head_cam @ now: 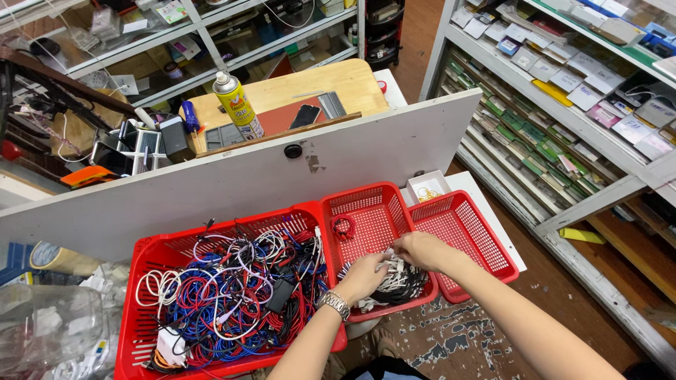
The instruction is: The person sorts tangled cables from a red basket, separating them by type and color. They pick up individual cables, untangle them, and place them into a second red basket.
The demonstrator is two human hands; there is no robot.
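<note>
While both hands work inside the middle red basket (366,211), the left hand (362,278) rests with curled fingers on a bunch of white cables (398,278) lying at the basket's near end, and the right hand (420,250) pinches the top of the same bunch, just beside the left. A metal wristwatch (335,303) sits on the left wrist. To the left, touching this basket, a larger red basket (151,257) holds a tangled heap of blue, red, white and black cables (232,288). On the right a third red basket (468,232) lies bare, near a small white box (427,186). Behind the baskets a white board (232,183) stands tilted, and beyond it a wooden table (331,84) carries a yellow spray can (237,104) and a dark phone (305,116)
</note>
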